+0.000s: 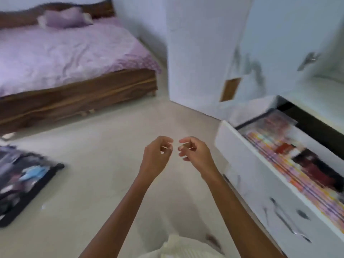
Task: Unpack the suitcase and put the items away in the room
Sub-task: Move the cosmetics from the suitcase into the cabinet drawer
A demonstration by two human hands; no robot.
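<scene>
The black suitcase point(22, 185) lies flat and open on the floor at the left, blurred, with a light blue item point(34, 173) and other dark things inside. My left hand point(156, 157) and my right hand point(193, 151) hang in mid-air over the bare floor in the middle, fingertips close together, fingers loosely curled, holding nothing. At the right a white drawer point(242, 159) stands pulled out, filled with folded colourful striped and dark red cloth point(290, 161).
A wooden bed point(74, 97) with a lilac sheet and a pillow point(65, 18) stands at the back left. A white wardrobe point(204, 53) rises behind the drawer unit at the right. Pale floor point(111, 146) spreads between suitcase and drawers.
</scene>
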